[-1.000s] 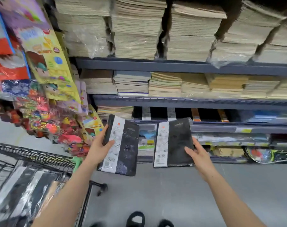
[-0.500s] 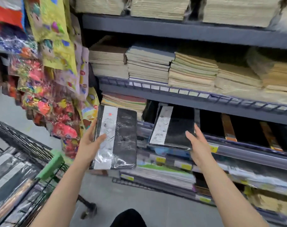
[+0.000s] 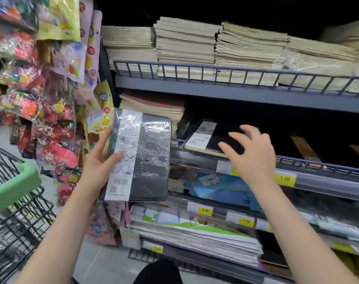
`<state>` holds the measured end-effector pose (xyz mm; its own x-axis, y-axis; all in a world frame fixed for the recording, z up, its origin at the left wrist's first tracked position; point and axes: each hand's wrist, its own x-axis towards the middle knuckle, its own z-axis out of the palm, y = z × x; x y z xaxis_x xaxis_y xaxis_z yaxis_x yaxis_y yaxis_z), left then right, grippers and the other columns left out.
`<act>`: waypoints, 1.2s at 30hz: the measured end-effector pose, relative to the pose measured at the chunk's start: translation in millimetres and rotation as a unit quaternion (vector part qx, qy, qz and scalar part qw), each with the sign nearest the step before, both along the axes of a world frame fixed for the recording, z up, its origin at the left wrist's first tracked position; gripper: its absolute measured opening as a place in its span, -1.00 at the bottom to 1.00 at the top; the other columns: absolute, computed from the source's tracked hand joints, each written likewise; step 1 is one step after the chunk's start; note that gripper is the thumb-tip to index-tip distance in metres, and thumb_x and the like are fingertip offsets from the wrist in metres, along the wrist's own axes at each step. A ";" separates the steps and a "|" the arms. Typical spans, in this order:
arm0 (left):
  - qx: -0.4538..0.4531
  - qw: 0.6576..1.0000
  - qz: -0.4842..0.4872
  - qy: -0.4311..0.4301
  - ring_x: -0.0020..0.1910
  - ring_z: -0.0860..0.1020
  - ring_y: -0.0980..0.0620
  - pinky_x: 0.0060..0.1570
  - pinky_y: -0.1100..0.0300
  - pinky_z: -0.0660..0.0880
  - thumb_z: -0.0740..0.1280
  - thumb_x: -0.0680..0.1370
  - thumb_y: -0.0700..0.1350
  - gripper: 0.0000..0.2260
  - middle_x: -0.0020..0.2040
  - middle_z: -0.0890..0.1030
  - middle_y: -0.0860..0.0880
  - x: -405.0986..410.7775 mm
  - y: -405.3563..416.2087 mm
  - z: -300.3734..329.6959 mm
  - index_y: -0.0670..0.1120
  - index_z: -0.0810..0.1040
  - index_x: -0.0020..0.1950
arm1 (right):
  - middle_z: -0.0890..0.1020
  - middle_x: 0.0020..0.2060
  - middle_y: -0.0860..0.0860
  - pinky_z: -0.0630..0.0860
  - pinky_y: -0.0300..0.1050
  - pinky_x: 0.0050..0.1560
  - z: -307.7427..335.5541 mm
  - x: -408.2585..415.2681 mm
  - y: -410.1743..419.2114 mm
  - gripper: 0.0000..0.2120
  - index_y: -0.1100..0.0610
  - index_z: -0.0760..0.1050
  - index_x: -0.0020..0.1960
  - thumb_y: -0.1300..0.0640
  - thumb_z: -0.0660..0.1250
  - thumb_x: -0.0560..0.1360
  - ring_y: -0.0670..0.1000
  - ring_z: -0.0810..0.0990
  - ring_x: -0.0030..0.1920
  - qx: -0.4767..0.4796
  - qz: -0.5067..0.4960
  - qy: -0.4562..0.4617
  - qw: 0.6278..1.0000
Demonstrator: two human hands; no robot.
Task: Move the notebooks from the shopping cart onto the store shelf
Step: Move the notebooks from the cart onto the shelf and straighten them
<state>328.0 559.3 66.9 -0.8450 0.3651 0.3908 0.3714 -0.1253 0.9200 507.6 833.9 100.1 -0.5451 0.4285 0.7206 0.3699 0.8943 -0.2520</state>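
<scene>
Step in hand: shelving, one of two notebooks down. Right hand (image 3: 254,158), centre-right of frame, fingers spread and loose, holding nothing, hovering just over the placed notebook (image 3: 207,138), which lies flat on the dark shelf (image 3: 297,158) at mid-frame, white band to the left, near the front edge. Contact between fingertips and cover can't be told. Left hand (image 3: 101,167), centre-left, grips the second notebook (image 3: 139,158) along its left edge: thumb curled onto the front cover, the other fingers behind, mostly hidden. That notebook is upright, shrink-wrapped, black with a white banded strip, held out in front of the shelving, not yet on it. Shopping cart (image 3: 12,181) at lower left with its green handle; more wrapped stock shows inside.

Next move, judged: bring the left-hand notebook across to the same shelf level, lay it flat on or beside the placed one; right hand must clear out or take it over.

Versus half a second back: the right hand then had the notebook gripped and only partway in; now it's released and lying on the shelf. Camera is closer and lower. Left grip unchanged.
</scene>
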 end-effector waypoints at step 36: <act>0.048 0.982 -0.152 -0.100 0.06 0.61 0.09 0.01 0.20 0.56 0.30 0.52 -0.27 -0.48 0.22 0.58 0.00 54.2 86.0 3.4 0.16 0.32 0.38 | 0.25 0.37 -0.30 0.30 -0.20 0.20 -49.4 46.7 -63.6 -0.33 -0.35 -0.04 0.36 -0.31 0.23 0.38 -0.17 0.38 0.20 -0.428 0.277 -0.025 0.860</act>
